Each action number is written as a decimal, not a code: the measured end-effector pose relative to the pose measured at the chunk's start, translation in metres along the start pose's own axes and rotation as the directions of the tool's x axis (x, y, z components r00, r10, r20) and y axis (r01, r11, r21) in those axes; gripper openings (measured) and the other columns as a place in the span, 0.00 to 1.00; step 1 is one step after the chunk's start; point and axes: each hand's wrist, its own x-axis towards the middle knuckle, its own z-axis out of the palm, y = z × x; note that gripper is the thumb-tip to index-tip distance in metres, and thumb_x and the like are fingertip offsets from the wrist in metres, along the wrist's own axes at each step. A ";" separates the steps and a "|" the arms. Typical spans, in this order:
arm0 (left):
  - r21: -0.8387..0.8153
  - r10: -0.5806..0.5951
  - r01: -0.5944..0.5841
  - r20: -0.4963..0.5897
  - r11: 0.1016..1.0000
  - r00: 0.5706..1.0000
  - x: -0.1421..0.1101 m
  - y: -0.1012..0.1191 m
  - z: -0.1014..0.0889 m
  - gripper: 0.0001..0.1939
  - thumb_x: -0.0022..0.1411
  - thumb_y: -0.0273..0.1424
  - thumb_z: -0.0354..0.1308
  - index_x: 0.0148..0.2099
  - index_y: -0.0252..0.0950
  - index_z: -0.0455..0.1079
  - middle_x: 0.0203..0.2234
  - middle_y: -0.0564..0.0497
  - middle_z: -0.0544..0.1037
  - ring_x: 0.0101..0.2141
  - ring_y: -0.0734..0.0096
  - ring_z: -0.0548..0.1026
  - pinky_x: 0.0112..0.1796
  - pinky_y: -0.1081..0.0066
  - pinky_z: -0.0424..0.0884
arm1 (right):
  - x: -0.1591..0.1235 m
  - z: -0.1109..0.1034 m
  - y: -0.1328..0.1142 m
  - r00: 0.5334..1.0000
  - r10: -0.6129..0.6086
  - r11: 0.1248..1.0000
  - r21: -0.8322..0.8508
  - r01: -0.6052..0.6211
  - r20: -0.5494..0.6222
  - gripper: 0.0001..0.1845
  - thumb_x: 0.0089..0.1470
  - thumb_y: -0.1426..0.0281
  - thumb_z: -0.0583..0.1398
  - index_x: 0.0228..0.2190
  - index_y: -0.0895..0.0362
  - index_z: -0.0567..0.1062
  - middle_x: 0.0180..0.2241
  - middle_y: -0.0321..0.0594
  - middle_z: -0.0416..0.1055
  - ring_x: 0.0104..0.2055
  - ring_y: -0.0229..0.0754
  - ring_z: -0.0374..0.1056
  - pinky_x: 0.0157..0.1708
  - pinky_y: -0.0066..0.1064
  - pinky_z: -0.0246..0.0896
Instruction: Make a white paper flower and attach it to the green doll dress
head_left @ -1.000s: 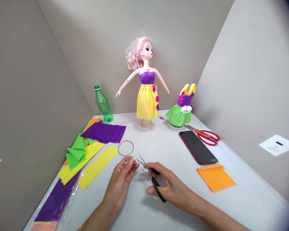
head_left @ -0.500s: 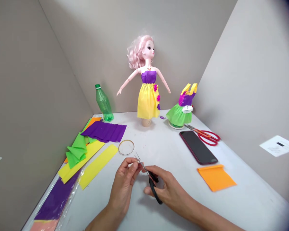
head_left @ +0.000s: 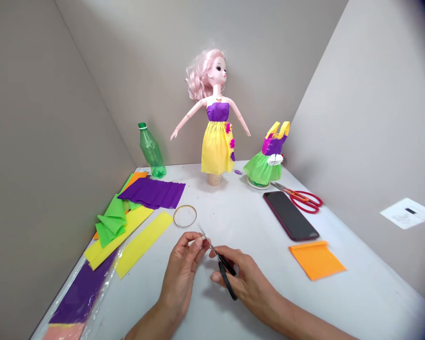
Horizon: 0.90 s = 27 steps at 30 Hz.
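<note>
Pinched between the thumb and fingertips of my left hand (head_left: 182, 269) is a small whitish piece (head_left: 203, 238), too small to make out fully. My right hand (head_left: 241, 273) grips a pair of black-handled scissors (head_left: 227, 280), fingers through the loops. Their thin blades point up and to the left, across the whitish piece at my left fingertips, and are nearly closed. Just beyond the blade tips a thin golden ring (head_left: 184, 216) lies flat on the white table (head_left: 230, 219).
A pink-haired doll (head_left: 217, 137) stands at the back, with a green bottle (head_left: 151, 152) to its left and a small doll dress (head_left: 265, 160) to its right. Coloured paper (head_left: 156, 192) lies left. Red-handled scissors (head_left: 304, 200), a phone (head_left: 290, 215) and orange paper (head_left: 317, 259) lie right.
The black scissors' blades have come closer together across the whitish piece. My left hand keeps its pinch in nearly the same place.
</note>
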 end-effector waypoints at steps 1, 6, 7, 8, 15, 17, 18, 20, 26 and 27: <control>-0.008 -0.001 0.001 0.001 1.000 1.000 0.000 0.000 0.000 0.09 0.58 0.35 0.64 0.36 0.36 0.69 0.31 0.53 0.74 0.36 0.72 0.75 0.45 0.71 0.71 | 0.000 0.001 0.002 1.000 -0.003 1.000 -0.011 0.003 -0.011 0.10 0.50 0.61 0.63 0.32 0.55 0.77 0.25 0.34 0.67 0.29 0.39 0.59 0.28 0.26 0.55; -0.035 -0.023 0.023 0.010 0.999 1.000 0.001 -0.001 -0.001 0.09 0.59 0.35 0.64 0.36 0.36 0.69 0.31 0.52 0.75 0.36 0.72 0.75 0.46 0.71 0.70 | 0.001 0.004 0.009 0.999 -0.013 0.999 -0.044 0.011 -0.041 0.11 0.51 0.60 0.63 0.31 0.54 0.78 0.25 0.34 0.67 0.28 0.39 0.58 0.29 0.26 0.56; -0.041 -0.030 0.030 0.011 0.999 0.999 0.002 -0.001 -0.002 0.09 0.59 0.35 0.64 0.36 0.36 0.69 0.31 0.52 0.75 0.36 0.72 0.75 0.46 0.71 0.70 | 0.001 0.003 0.010 0.999 -0.012 0.999 -0.043 0.010 -0.039 0.11 0.51 0.60 0.63 0.31 0.55 0.78 0.24 0.34 0.67 0.28 0.38 0.58 0.29 0.26 0.56; -0.046 -0.037 0.038 0.013 0.998 0.999 0.002 -0.001 -0.002 0.09 0.59 0.35 0.64 0.36 0.36 0.69 0.31 0.52 0.76 0.36 0.72 0.75 0.46 0.71 0.70 | 0.001 0.003 0.010 0.999 -0.010 0.999 -0.039 0.009 -0.034 0.11 0.51 0.59 0.63 0.31 0.55 0.78 0.24 0.34 0.67 0.27 0.38 0.58 0.29 0.26 0.55; -0.047 -0.063 0.063 0.000 0.997 0.998 0.006 -0.001 -0.004 0.11 0.56 0.36 0.67 0.35 0.34 0.70 0.32 0.50 0.76 0.37 0.71 0.75 0.48 0.69 0.70 | 0.001 0.000 0.005 1.000 0.005 1.000 0.017 -0.005 0.015 0.16 0.52 0.55 0.62 0.35 0.54 0.77 0.21 0.31 0.64 0.25 0.37 0.57 0.27 0.26 0.54; -0.038 -0.075 0.075 -0.002 0.996 0.997 0.007 -0.001 -0.004 0.12 0.55 0.36 0.67 0.35 0.34 0.71 0.32 0.50 0.77 0.37 0.71 0.75 0.48 0.68 0.70 | 0.002 -0.001 0.005 0.999 0.009 1.000 0.021 -0.010 0.045 0.16 0.53 0.55 0.62 0.35 0.54 0.75 0.21 0.30 0.61 0.25 0.36 0.55 0.27 0.26 0.52; -0.037 -0.077 0.076 -0.008 0.996 0.997 0.007 -0.001 -0.004 0.12 0.55 0.36 0.67 0.35 0.34 0.71 0.32 0.50 0.76 0.38 0.71 0.75 0.49 0.68 0.69 | 0.003 -0.002 0.006 0.999 0.013 1.000 0.022 -0.014 0.050 0.15 0.53 0.55 0.62 0.35 0.54 0.75 0.20 0.29 0.59 0.25 0.36 0.55 0.27 0.26 0.51; -0.042 -0.063 0.062 -0.036 0.997 0.997 0.009 0.000 -0.006 0.12 0.54 0.35 0.68 0.34 0.34 0.71 0.31 0.52 0.76 0.38 0.71 0.75 0.50 0.68 0.69 | 0.007 -0.005 0.010 0.999 0.037 0.999 0.021 -0.037 0.035 0.14 0.53 0.57 0.62 0.37 0.53 0.73 0.20 0.28 0.57 0.24 0.36 0.54 0.26 0.26 0.50; 0.221 0.073 -0.049 -0.105 0.974 0.992 0.015 0.007 -0.015 0.12 0.56 0.39 0.65 0.35 0.36 0.70 0.31 0.54 0.74 0.38 0.71 0.75 0.49 0.67 0.66 | 0.014 -0.038 0.023 0.995 0.037 0.970 -0.235 -0.058 -0.092 0.13 0.57 0.67 0.56 0.45 0.48 0.63 0.27 0.29 0.65 0.28 0.39 0.61 0.30 0.28 0.54; 0.294 0.101 -0.064 -0.113 0.954 0.988 0.016 0.008 -0.016 0.12 0.57 0.40 0.64 0.36 0.37 0.71 0.31 0.54 0.74 0.38 0.70 0.75 0.49 0.68 0.66 | 0.014 -0.044 0.022 0.995 0.037 0.953 -0.297 -0.063 -0.091 0.14 0.58 0.66 0.55 0.46 0.48 0.63 0.30 0.32 0.68 0.31 0.41 0.64 0.32 0.30 0.56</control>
